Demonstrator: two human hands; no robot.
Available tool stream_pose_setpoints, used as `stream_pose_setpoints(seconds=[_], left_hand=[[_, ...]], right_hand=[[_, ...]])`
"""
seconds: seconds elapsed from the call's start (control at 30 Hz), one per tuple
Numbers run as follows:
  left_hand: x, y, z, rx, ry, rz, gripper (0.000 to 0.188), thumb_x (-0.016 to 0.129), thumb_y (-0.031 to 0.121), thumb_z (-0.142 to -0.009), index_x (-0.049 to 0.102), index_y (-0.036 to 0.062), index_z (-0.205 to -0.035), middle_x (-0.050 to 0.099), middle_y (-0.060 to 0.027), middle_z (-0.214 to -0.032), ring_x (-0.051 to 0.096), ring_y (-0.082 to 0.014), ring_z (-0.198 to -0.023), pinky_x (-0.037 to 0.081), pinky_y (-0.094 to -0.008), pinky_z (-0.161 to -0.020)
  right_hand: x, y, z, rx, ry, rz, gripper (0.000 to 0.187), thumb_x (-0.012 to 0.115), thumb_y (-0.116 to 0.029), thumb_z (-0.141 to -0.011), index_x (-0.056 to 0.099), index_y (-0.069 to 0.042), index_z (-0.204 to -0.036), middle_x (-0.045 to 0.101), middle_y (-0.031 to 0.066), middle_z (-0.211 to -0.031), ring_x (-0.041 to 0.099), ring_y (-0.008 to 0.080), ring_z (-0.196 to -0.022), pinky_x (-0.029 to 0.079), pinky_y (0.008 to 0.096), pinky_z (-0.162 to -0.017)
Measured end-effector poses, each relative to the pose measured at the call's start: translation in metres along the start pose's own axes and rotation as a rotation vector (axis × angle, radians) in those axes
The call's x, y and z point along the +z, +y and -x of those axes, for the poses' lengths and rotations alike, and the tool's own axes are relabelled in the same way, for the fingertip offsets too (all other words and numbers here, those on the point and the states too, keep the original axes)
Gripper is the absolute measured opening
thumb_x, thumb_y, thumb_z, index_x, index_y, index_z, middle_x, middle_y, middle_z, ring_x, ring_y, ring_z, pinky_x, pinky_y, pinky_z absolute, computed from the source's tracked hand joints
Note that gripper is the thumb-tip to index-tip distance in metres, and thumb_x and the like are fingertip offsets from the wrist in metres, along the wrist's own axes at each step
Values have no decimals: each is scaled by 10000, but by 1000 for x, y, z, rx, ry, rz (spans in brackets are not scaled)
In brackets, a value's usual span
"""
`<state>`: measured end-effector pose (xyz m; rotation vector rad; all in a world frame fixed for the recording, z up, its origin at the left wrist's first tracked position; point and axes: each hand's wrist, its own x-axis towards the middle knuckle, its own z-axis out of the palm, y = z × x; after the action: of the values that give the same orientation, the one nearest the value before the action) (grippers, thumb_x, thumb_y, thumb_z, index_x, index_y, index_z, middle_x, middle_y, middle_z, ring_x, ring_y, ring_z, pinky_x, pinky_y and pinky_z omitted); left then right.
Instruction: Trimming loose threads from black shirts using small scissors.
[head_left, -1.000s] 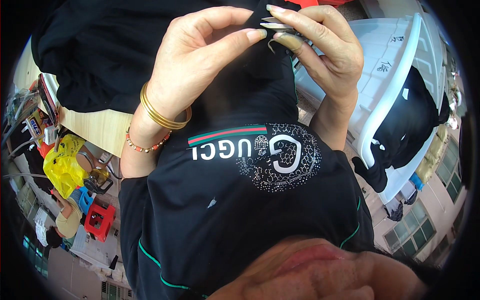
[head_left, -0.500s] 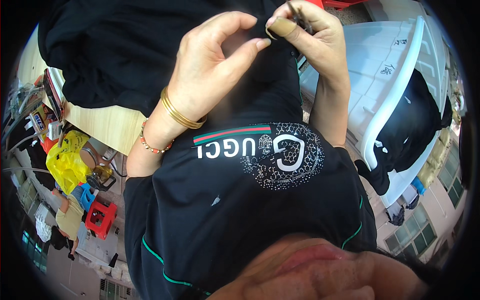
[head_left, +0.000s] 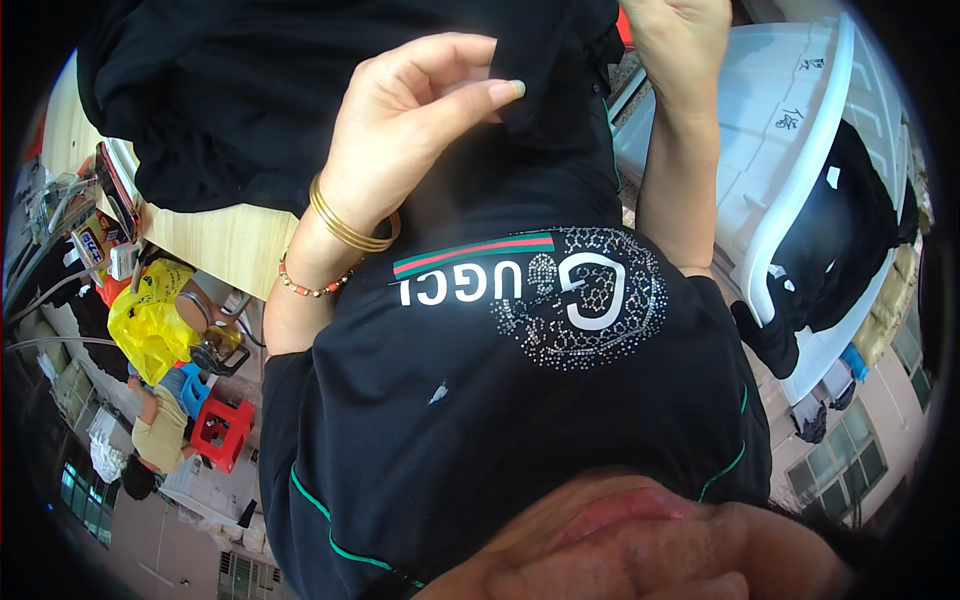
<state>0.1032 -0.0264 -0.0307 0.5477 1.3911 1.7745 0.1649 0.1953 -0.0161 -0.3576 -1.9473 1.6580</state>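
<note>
My left hand (head_left: 425,115), with gold bangles and a beaded bracelet at the wrist, is closed at the upper middle. Its thumb lies in front of a piece of black cloth (head_left: 540,60), and the ends of the other fingers pass out of sight behind the cloth's edge. My right hand (head_left: 682,40) is raised at the top edge, to the right of the cloth. Its fingers are cut off by the frame, so what it holds cannot be seen.
More black cloth (head_left: 230,100) lies heaped over a pale wooden table (head_left: 220,245) at left. On the right stands a large white plastic tub (head_left: 745,150) with black fabric (head_left: 830,250) beside it. A yellow bag (head_left: 150,325), a red stool (head_left: 222,435) and another person (head_left: 160,430) are farther left.
My right hand has moved up and right, away from my left hand, and its fingers and the dark object in it have left the view. My left thumb and fingers have drawn closer together.
</note>
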Motion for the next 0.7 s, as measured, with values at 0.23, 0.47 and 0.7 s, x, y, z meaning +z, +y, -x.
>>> stream_pose_setpoints(seconds=[0.23, 0.47, 0.7], left_hand=[[-2, 5, -3, -86, -15, 101, 282, 687, 92, -987, 646, 15, -1254, 754, -90, -1012, 750, -175, -915, 639, -364, -842], [-10, -2, -6, -96, -9, 137, 316, 658, 123, -1010, 603, 20, -1304, 750, -102, -1060, 749, -178, -952, 635, -376, -870], [1, 0, -5, -58, 37, 88, 314, 642, 116, -1019, 597, 5, -1308, 748, -113, -1070, 747, -196, -969, 627, -390, -903]], right_hand=[[-3, -24, 36, -157, -116, 157, 311, 765, -71, -919, 654, 7, -1199, 658, 9, -1009, 610, 77, -895, 493, 235, -786], [-25, -6, 66, -548, -315, 515, 489, 856, -30, -748, 733, -10, -1221, 693, 79, -981, 656, 179, -849, 515, 277, -712], [-22, -1, 70, -600, -232, 590, 488, 871, -25, -712, 761, -50, -1187, 686, 64, -943, 622, 168, -776, 485, 281, -654]])
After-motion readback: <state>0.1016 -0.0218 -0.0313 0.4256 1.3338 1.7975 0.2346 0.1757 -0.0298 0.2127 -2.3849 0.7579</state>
